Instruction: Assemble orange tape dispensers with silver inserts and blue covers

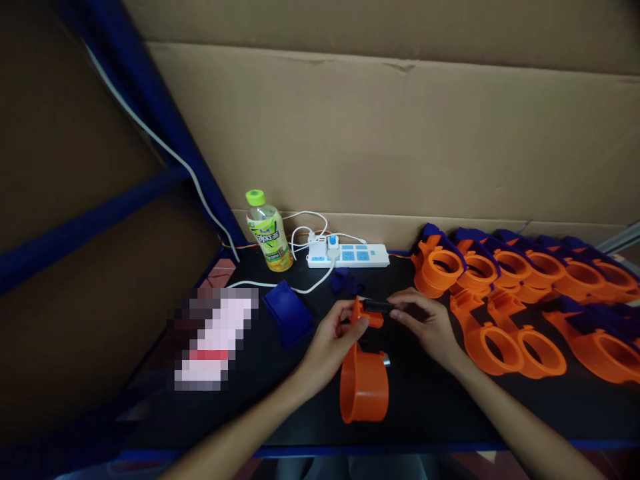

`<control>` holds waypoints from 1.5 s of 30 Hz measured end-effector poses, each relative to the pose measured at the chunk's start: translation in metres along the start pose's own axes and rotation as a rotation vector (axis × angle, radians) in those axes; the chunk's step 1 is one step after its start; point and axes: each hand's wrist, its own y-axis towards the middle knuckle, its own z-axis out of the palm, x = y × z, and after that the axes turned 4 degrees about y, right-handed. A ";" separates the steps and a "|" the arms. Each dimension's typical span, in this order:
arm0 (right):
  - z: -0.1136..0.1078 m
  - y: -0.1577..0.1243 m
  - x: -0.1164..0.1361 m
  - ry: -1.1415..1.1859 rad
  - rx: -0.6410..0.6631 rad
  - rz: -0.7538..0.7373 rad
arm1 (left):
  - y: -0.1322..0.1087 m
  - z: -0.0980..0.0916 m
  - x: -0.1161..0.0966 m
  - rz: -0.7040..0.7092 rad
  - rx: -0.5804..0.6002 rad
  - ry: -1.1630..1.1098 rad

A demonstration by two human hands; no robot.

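My left hand (pixel 333 335) is closed round the upper part of an orange plastic tape dispenser (pixel 364 393), its wide ring hanging toward the table's front edge. A small silvery metal piece shows at the ring's right side. Between the fingertips of my right hand (pixel 428 325) is the end of a black cylindrical roller (pixel 377 306), whose other end meets the top of the dispenser. Whether the roller sits fixed there I cannot tell. Behind my hands lie small dark blue pieces (pixel 345 281). Flat blue plastic pieces (pixel 289 313) lie to the left of my left hand.
Several orange and blue dispensers (pixel 543 267) stand in a row at the right, with more orange frames (pixel 540 352) before them. At the back are a white power strip (pixel 375 255) with cables and a drink bottle (pixel 270 237). A cardboard wall (pixel 380 140) rises behind.
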 end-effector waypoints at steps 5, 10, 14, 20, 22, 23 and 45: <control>0.001 -0.001 0.004 -0.093 0.014 -0.086 | 0.000 0.000 -0.005 -0.011 -0.008 0.003; 0.009 -0.005 0.003 -0.140 -0.022 -0.116 | -0.001 0.001 -0.003 -0.039 0.029 -0.017; 0.016 -0.010 0.003 -0.073 -0.001 -0.094 | -0.002 0.003 0.002 -0.044 0.054 -0.007; 0.019 -0.008 -0.018 0.007 -0.108 0.062 | -0.003 0.005 -0.002 -0.136 0.013 -0.051; 0.018 -0.001 -0.030 -0.066 -0.089 0.079 | -0.004 0.006 -0.006 -0.177 0.017 -0.067; 0.018 0.004 -0.036 -0.132 -0.059 0.064 | -0.005 0.007 -0.008 -0.190 0.024 -0.074; 0.015 0.019 -0.057 -0.603 0.080 -0.090 | -0.001 -0.007 -0.014 -0.207 -0.049 -0.190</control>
